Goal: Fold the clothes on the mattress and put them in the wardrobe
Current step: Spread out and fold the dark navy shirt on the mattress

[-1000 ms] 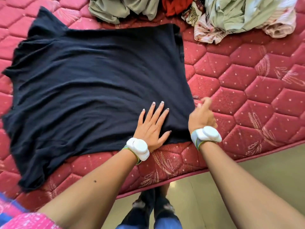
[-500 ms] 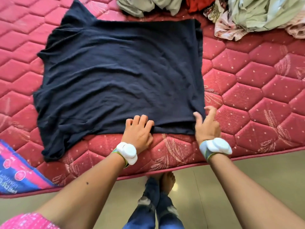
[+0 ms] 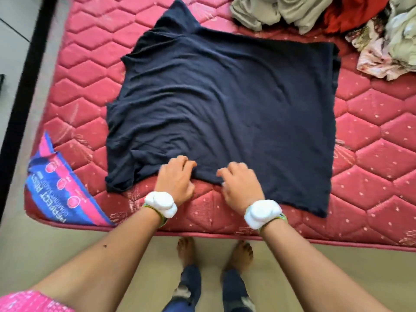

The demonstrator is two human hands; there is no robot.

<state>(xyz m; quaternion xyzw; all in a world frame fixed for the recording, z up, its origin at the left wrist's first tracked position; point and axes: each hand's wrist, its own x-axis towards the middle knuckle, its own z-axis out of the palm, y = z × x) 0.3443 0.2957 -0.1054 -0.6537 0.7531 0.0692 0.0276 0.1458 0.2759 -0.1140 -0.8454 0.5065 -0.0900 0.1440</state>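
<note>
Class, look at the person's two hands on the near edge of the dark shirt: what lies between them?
In the head view, only the navy shirt's hem and red mattress lie between the left hand and right hand.

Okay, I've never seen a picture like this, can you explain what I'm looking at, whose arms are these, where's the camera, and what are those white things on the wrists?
There is no machine here. A person wears a camera on the head, so you look down along their own arms to their bare feet on the floor. The white things are small devices strapped to each wrist; I can't tell what they do.

In front lies a red quilted mattress. Spread flat on it is a dark navy T-shirt. The left hand and the right hand are both at its near edge with fingers curled; the left seems to pinch the cloth, while the right is too blurred to judge. A heap of unfolded clothes waits at the far right corner.
</note>
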